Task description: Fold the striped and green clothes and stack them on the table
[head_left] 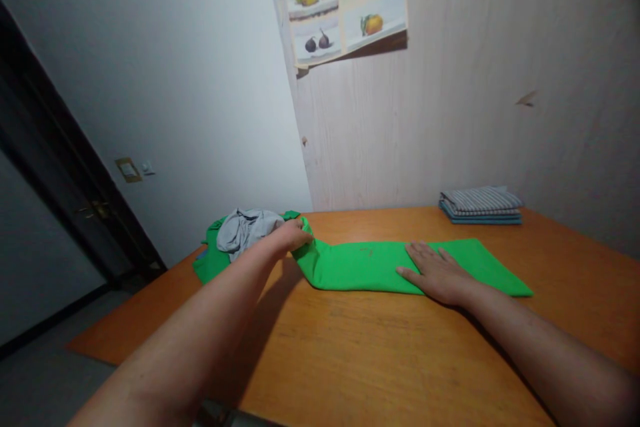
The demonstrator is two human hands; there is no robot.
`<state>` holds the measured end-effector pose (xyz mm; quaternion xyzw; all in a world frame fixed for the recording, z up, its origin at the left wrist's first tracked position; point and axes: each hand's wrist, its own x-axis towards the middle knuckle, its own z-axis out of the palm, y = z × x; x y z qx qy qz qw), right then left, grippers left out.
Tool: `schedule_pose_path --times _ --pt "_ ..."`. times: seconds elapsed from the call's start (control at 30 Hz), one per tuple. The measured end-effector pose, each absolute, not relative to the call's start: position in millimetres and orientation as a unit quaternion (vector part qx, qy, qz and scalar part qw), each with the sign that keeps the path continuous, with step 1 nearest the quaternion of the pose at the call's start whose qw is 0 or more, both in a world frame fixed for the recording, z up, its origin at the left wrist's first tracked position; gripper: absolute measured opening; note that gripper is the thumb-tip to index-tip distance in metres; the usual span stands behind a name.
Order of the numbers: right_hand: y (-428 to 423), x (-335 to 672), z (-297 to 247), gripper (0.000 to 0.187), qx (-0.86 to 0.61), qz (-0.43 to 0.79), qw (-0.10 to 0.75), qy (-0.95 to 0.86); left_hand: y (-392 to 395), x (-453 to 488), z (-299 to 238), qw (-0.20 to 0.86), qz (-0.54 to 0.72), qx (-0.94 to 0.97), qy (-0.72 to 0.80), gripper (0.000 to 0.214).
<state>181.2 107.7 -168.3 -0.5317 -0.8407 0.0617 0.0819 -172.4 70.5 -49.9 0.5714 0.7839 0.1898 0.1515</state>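
A bright green cloth garment [365,267] lies in a long, flat folded strip across the wooden table. Its left end is lifted off the tabletop, with my left hand [295,235] closed around it. My right hand [435,272] rests flat on the strip towards its right end, fingers spread and palm down. A small dark mark shows on the fabric between my hands. Behind my left hand is a loose heap: a crumpled grey cloth [245,230] on top of another green cloth [213,260]. What exactly the garment is, I cannot make out.
The wooden table [350,353] reaches to the wall at the back. A neat stack of folded cloths [480,207], striped on top and blue below, sits at the back right. Fruit pictures [350,7] hang on the wall. A dark door [75,167] stands at the left.
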Motion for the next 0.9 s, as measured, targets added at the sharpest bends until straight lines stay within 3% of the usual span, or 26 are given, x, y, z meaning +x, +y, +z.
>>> schedule_pose_path --times 0.57,0.77,0.9 --pt "107.6 180.8 -163.8 0.099 -0.523 0.08 0.083 -0.844 86.2 -66.6 -99.5 0.133 0.108 0.656 0.735 0.013" --pt "107.0 180.5 -162.1 0.097 -0.524 0.082 0.082 -0.844 84.7 -72.0 -94.4 0.139 0.165 0.669 0.711 0.035" --pt "104.5 180.3 -158.8 0.097 -0.525 0.075 0.072 -0.845 85.7 -87.4 -86.4 0.075 0.246 0.657 0.709 0.04"
